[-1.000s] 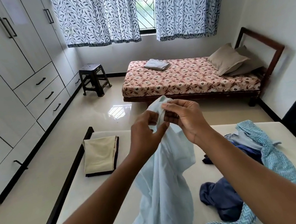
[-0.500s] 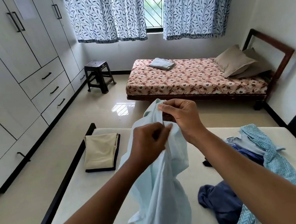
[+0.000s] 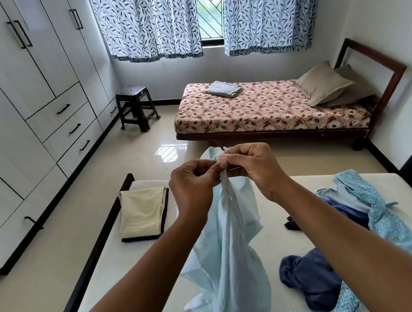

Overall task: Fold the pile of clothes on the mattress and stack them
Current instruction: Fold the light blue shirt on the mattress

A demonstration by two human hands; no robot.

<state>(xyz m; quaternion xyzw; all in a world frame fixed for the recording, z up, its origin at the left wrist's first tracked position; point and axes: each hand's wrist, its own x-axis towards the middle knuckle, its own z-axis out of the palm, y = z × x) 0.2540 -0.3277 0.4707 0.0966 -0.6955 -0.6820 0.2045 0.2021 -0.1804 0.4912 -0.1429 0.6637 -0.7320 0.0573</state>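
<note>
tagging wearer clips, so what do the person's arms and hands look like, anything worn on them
The left forearm and right forearm are bare, with no sleeve in view. The left hand and right hand wear no gloves, and no watch, bracelet or ring shows on either.

Both hands, left hand (image 3: 193, 184) and right hand (image 3: 254, 168), pinched a pale blue cotton garment (image 3: 228, 254) above the white mattress (image 3: 142, 271); a loose clothes pile (image 3: 348, 241) lay at three o'clock.
</note>
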